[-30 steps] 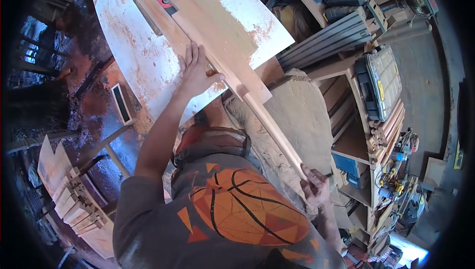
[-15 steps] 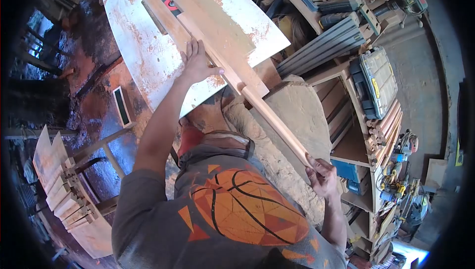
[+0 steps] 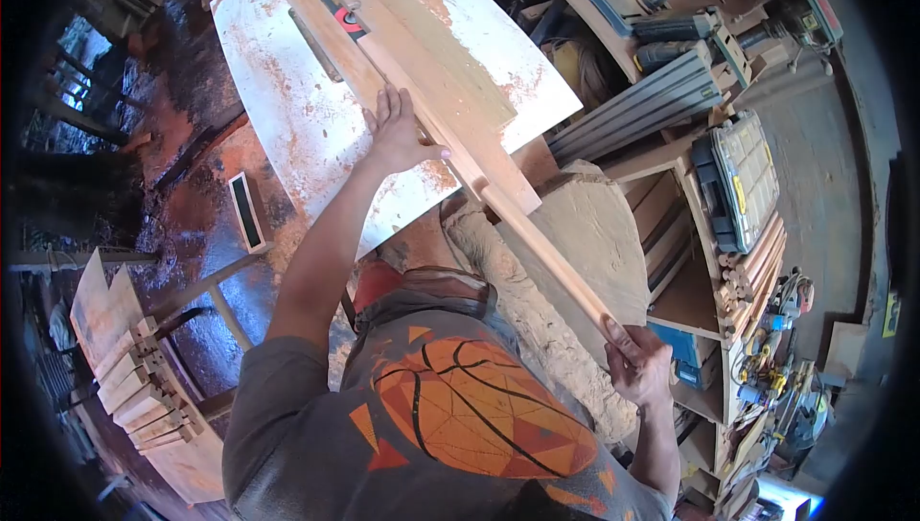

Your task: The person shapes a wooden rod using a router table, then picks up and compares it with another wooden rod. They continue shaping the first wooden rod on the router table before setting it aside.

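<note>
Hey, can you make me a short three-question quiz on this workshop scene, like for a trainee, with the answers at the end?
1. True or false: the right hand is at one end of the wood strip.

2. Which is nearer the red piece on the white tabletop?
A) the left hand
B) the right hand
C) both are equally near

3. Fill in the blank: the gray shirt has a large orange ____ printed on it.

Key:
1. True.
2. A.
3. Basketball.
</note>
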Motion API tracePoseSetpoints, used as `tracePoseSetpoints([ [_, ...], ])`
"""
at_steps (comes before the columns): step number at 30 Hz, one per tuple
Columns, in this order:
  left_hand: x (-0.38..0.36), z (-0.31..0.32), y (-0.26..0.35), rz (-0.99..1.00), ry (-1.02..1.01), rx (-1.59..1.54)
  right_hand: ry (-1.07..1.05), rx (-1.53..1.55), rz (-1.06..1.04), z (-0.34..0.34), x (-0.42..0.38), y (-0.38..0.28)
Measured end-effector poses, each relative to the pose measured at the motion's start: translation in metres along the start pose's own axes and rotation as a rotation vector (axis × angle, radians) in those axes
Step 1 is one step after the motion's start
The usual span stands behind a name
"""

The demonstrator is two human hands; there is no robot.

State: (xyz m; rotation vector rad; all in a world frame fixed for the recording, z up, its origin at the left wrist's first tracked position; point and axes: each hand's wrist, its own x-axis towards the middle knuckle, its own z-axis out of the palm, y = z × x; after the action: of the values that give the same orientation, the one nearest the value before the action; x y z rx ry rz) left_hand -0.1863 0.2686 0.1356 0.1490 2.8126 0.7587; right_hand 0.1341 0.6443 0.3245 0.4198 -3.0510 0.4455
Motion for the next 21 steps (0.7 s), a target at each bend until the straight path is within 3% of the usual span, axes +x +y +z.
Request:
tracePoseSetpoints([
  [21, 0.032, -0.032, -0.018, -0.038, -0.070, 0.055, -0.005, 0.031, 0.028, 0.014, 0.046, -0.008],
])
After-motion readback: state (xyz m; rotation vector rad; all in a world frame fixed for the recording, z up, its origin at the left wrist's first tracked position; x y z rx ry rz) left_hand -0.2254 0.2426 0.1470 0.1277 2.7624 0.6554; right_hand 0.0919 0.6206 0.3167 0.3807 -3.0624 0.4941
